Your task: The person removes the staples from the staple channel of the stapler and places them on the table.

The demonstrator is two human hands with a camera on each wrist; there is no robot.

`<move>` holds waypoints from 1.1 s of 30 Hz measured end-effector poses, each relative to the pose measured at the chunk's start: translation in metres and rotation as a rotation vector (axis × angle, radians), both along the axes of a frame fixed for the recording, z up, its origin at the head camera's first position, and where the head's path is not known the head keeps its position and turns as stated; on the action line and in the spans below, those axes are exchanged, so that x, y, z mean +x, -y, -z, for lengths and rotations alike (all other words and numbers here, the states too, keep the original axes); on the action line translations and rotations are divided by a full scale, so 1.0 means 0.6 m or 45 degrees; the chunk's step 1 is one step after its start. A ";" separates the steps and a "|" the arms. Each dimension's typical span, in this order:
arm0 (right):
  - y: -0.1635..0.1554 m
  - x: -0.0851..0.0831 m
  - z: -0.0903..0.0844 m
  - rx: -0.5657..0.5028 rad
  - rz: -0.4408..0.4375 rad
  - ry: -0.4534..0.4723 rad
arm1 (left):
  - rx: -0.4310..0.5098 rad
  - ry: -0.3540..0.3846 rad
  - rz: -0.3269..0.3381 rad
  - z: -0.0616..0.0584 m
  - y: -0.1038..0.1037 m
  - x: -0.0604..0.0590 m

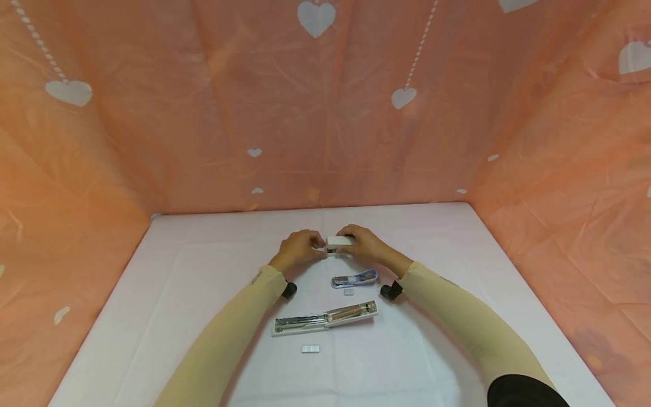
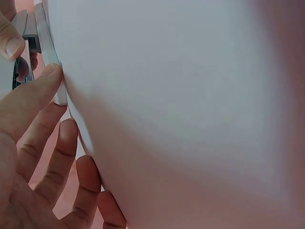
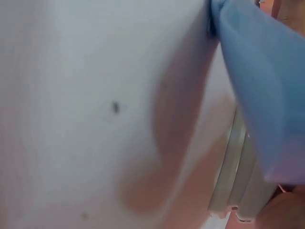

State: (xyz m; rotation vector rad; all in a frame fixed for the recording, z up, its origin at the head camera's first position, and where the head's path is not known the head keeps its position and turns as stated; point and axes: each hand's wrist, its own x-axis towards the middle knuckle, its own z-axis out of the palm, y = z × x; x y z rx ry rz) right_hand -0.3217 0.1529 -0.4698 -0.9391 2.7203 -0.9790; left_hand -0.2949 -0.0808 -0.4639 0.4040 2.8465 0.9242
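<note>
Holding a small white stapler (image 1: 339, 244) between both hands near the far middle of the white table (image 1: 168, 294), you have it pinned from either end, so its long axis runs left to right, straight across from one hand to the other. Your left hand (image 1: 300, 247) meets its left end: in the left wrist view the thumb and a fingertip (image 2: 45, 81) pinch a white edge while the other fingers curl loosely below. The stapler sits just to the right of that hand, touching it. Your right hand (image 1: 363, 244) wraps the right end and top, fingers curled over the body; the right wrist view is too blurred and close to show exactly how the fingers grip, though the head view suggests a firm hold. Neither hand is clearly nearer; the stapler lies between them, perhaps covered a little more by the right. Closer to you than the hands, well apart from them, lie a blue stapler (image 1: 354, 278) with a small staple strip (image 1: 348, 292) just beside it, then a long opened stapler (image 1: 325, 318) lying roughly left to right, tilted up at its right end, and another staple strip (image 1: 310, 349) nearest you.
</note>
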 end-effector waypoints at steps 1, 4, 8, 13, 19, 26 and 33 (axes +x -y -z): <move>-0.001 -0.001 0.001 -0.003 -0.002 0.000 | 0.001 0.006 -0.002 -0.002 -0.001 0.000; -0.002 -0.002 0.003 -0.012 -0.002 -0.001 | 0.000 0.016 -0.009 -0.005 -0.001 -0.001; -0.003 -0.001 0.004 -0.016 0.008 -0.016 | 0.009 0.017 -0.015 -0.003 -0.002 -0.003; -0.005 0.002 0.004 -0.034 0.008 -0.013 | 0.012 0.023 -0.009 0.006 -0.003 -0.007; -0.008 0.003 0.006 -0.148 0.046 0.049 | 0.012 0.022 -0.002 0.008 -0.001 -0.005; -0.018 0.002 0.010 -0.276 0.085 0.099 | 0.003 0.040 -0.007 0.006 -0.003 -0.004; -0.031 -0.004 0.005 -0.299 0.054 0.038 | -0.004 0.055 -0.008 0.007 -0.003 -0.006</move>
